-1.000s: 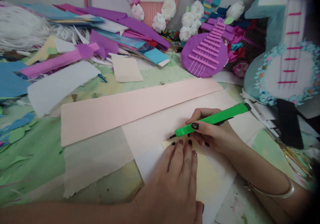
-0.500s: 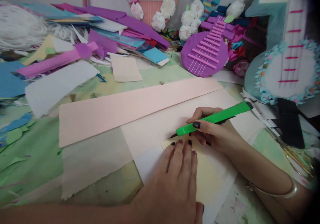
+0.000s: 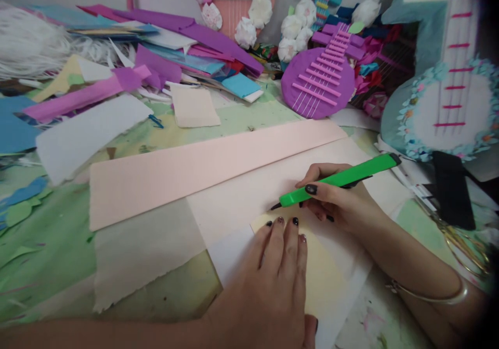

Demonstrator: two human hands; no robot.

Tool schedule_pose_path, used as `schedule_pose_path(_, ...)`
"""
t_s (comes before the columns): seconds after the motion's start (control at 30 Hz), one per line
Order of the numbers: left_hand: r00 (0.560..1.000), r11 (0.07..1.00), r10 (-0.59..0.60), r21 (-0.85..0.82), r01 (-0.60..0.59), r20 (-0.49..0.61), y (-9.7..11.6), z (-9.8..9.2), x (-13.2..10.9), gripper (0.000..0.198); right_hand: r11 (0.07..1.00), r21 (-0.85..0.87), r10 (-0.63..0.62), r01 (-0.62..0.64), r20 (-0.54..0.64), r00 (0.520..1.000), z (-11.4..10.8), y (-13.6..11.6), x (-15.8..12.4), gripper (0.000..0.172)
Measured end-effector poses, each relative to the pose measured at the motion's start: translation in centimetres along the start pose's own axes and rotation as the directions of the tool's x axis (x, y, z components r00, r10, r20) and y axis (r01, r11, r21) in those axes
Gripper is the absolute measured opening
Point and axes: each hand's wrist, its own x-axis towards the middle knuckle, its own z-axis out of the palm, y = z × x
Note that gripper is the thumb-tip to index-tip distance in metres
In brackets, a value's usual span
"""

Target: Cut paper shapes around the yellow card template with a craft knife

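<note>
My right hand grips a green utility knife with a black end and a dark narrow tip. It points down and left, at the upper edge of a pale yellow paper piece. Whether the tip touches the sheet, I cannot tell. Fingers stretched out, my left hand lies flat on the yellow piece. Beneath that is a larger whitish sheet, partly covered by my hands. A long pale pink strip, wider at its left end, lies across the sheet's far side.
Gold-handled scissors and a black flat piece lie at right. A purple paper guitar and a blue-grey one stand behind. Paper scraps and white shredded strands crowd the left and back.
My right hand has shifted slightly up and right with the utility knife, its tip moving the same way. My left hand stays in place.
</note>
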Motion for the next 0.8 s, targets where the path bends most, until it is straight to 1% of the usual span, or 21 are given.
schedule_pose_path(0.2, 1.000, 1.000, 0.013, 0.003, -0.013, 0.010, -0.1, 0.0, -0.1, 0.066, 1.000, 0.016, -0.005, 0.005, -0.026, 1.000, -0.1, -0.1, 0.2, 0.020)
schedule_pose_path(0.3, 1.000, 1.000, 0.011, 0.000, -0.011, 0.014, -0.1, -0.1, 0.0, 0.066, 1.000, 0.002, 0.001, -0.001, -0.006, 1.000, -0.3, -0.2, 0.2, 0.020)
schedule_pose_path(0.47, 1.000, 1.000, -0.001, -0.006, 0.001, 0.010, 0.0, 0.0, 0.1, 0.067, 0.999, -0.036, 0.000, 0.000, -0.003, 1.000, -0.9, -0.1, 0.3, 0.022)
schedule_pose_path(0.67, 1.000, 1.000, -0.007, 0.002, 0.007, 0.004, -0.1, -0.1, -0.1, 0.066, 0.999, -0.049, 0.012, -0.013, -0.007, 1.000, -0.8, -0.4, 0.2, 0.027)
schedule_pose_path(0.8, 1.000, 1.000, -0.001, 0.003, 0.001, 0.008, -0.1, -0.1, 0.0, 0.067, 0.997, -0.080, 0.013, -0.016, -0.031, 0.999, -1.1, -0.6, 0.2, 0.027)
